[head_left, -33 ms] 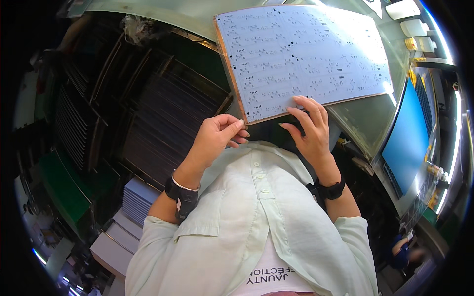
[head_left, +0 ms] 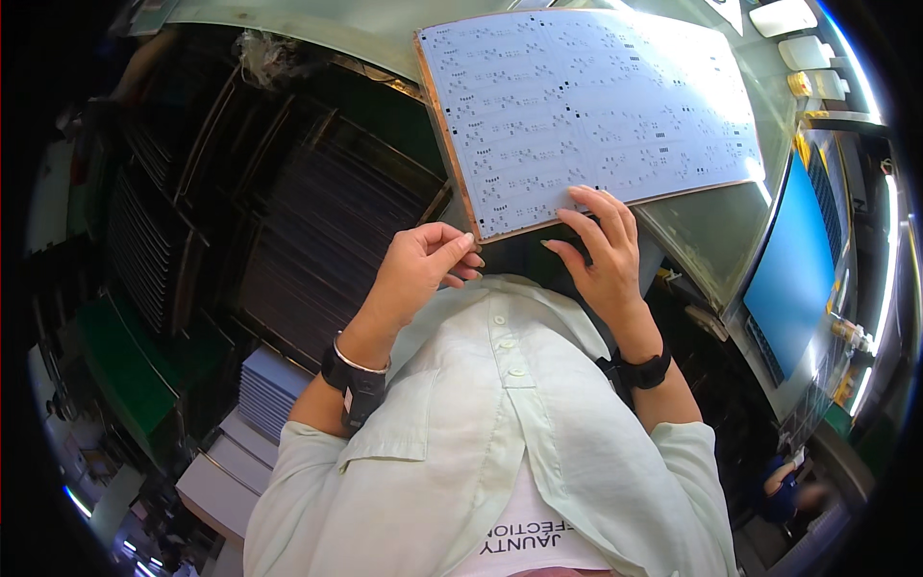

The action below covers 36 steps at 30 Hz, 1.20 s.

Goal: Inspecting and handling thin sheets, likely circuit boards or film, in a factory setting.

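A large white circuit board panel with a copper-coloured border and rows of small dark marks lies at the far side, its front edge toward me. Its near left corner is pinched between the thumb and fingers of my left hand. My right hand is at the middle of the front edge, with fingertips on the panel's surface. Its thumb stands apart below the edge, and the fingers are spread. Glare washes out the panel's far right part.
The panel rests on a greenish glass-like table. To the right lies a blue sheet; white bottles stand at the far right. Dark slotted racks fill the left, with a stack of pale panels nearer me. Another person is at lower right.
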Each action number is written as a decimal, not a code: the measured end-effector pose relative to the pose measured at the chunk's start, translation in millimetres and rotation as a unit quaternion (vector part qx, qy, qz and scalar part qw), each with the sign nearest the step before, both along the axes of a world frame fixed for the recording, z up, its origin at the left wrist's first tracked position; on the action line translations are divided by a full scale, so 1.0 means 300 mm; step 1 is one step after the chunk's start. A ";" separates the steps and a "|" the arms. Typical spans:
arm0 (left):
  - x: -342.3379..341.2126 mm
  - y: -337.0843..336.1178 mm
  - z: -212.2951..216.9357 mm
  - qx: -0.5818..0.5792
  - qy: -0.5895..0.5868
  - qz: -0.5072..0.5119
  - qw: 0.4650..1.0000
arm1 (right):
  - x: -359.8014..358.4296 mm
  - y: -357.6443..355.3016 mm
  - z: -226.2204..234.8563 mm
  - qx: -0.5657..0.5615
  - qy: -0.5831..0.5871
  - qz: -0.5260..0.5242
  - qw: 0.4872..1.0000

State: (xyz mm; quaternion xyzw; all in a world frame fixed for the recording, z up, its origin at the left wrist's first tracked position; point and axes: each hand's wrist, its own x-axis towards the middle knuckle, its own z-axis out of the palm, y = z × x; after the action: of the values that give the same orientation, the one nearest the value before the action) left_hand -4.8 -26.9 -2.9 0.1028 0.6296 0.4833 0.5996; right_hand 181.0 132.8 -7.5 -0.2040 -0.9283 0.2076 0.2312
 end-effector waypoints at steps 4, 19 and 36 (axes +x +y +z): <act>-0.008 -0.004 0.000 -0.002 0.016 0.007 1.000 | -0.010 -0.016 0.002 0.008 -0.002 0.016 1.000; -0.021 -0.014 0.044 0.002 -0.023 0.067 0.997 | -0.053 0.007 -0.009 0.002 0.003 0.033 0.999; -0.013 0.022 0.036 0.009 -0.031 0.065 0.997 | -0.058 0.001 -0.019 0.000 0.004 0.049 0.999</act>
State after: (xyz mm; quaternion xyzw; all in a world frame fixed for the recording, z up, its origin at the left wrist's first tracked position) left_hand -8.6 -20.3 7.8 0.0519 0.6118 0.5296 0.5853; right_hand 163.7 133.0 -13.3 -0.1576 -0.9362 0.2194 0.2249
